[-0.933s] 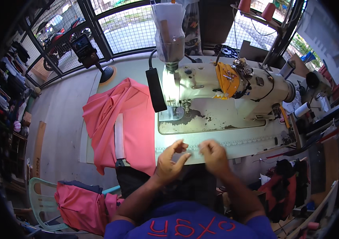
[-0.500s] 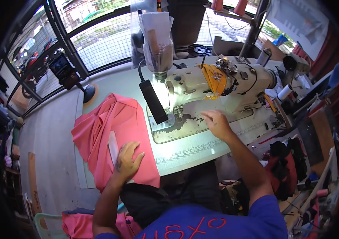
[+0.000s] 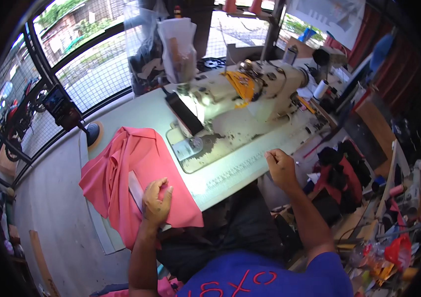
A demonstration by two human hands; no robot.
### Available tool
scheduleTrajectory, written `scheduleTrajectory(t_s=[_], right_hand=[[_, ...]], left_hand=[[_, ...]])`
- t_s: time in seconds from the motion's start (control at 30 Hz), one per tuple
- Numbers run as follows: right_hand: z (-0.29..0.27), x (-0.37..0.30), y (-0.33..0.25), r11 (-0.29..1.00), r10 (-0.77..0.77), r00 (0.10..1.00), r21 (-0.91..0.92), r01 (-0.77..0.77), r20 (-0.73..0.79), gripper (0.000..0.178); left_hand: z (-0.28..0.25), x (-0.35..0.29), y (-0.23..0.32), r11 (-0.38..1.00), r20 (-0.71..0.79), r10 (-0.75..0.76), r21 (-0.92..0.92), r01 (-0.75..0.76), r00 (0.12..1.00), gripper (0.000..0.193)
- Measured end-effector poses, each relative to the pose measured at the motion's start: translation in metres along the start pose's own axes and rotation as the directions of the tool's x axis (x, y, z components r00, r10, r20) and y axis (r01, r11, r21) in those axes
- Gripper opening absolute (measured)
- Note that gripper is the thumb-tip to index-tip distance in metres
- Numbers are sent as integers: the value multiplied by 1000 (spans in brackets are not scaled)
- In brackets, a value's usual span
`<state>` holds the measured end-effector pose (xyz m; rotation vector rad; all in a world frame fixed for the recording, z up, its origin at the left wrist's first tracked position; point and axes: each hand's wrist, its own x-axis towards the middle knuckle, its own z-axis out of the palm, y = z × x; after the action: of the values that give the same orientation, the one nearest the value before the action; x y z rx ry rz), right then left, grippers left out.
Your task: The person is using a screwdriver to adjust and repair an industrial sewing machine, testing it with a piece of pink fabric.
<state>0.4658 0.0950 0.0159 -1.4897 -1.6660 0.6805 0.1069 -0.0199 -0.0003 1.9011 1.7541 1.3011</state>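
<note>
My left hand (image 3: 157, 202) is at the pink fabric (image 3: 141, 148), its fingers loosely bent and the thumb apart; it appears to rest on the cloth near the front edge. A pale strip (image 3: 135, 187) lies on the folded fabric beside that hand. My right hand (image 3: 281, 170) is raised at the table's front edge, close to the printed ruler (image 3: 237, 171). Its fingers are curled together, and whatever they may hold cannot be made out. Between and beyond my hands stands the sewing machine (image 3: 270, 96), its needle area partly hidden by a black lamp bar (image 3: 184, 114).
A yellow cloth (image 3: 240, 86) is tied round the machine arm. A white thread spool (image 3: 321, 89) stands at the right end. A phone on a stand (image 3: 62, 106) is at the far left. Clutter (image 3: 383, 257) fills the right side, with dark and red cloth (image 3: 341, 173) below the table.
My right hand has drawn back from the machine bed to the table's front edge, and its fingers have curled in. My left hand stays at the pink fabric. The head view has shifted.
</note>
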Motion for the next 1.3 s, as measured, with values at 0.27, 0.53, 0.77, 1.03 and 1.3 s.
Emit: scheduleTrajectory(t_s=[0.27,0.53,0.77,1.03,1.3], right_hand=[[-108,-118,123,898,298,954,-333,-288,-23,19],[-110,-288,230,439,824,567,-632,-638,-1,17],[-79,-277,343,446,646,757,-755,-480,-99,16],[-119,-309,394,462,688,709,-848,-259,158,20],[-177,-145,26,589,620,746,-772,-239,242,28]], left_hand=[[1,-5,-24,945,-3,-273,-187,268,962,26],[5,-12,-10,911,4,-99,403,89,995,33],[-54,-45,-23,902,8,-176,401,158,984,33],[-37,28,24,959,-30,39,281,-29,999,28],[-2,114,10,971,258,208,65,-232,943,16]])
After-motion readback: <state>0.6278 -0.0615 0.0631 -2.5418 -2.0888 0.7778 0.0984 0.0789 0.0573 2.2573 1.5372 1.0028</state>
